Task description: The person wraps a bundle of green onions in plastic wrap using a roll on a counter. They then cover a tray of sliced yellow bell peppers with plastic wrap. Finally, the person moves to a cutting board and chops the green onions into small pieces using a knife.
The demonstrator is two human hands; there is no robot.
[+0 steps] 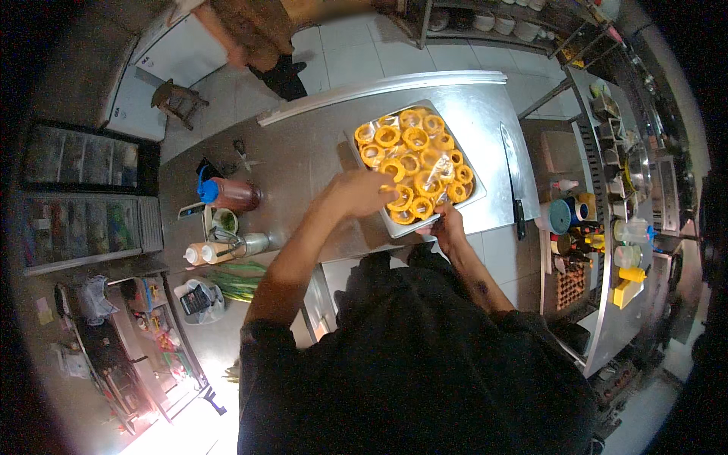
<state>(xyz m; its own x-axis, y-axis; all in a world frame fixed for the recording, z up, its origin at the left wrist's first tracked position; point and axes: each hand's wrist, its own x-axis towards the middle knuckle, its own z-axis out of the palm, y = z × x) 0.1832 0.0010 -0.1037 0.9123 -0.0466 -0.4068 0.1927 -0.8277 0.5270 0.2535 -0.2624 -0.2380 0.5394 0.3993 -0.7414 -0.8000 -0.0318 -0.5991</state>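
A rectangular metal tray (479,192) lies on the steel worktable, filled with several yellow ring- or cup-shaped food pieces (416,138). Clear plastic film (442,165) glints over them. My left hand (364,195) reaches across the tray's left rim, its fingertips at a food piece near the front left corner. Blur hides whether those fingers pinch the film, the piece or nothing. At the near side, my right hand (447,226) grips the tray's front edge, with the thumb up by the rim and the other fingers partly hidden.
Right of the tray, a long knife (516,196) lies along the steel worktable (307,165). A blue-capped bottle (233,193), squeeze bottles (209,253) and scissors (244,156) are at the left. Another person (256,34) stands beyond the table. Green stalks (236,281) lie at lower left.
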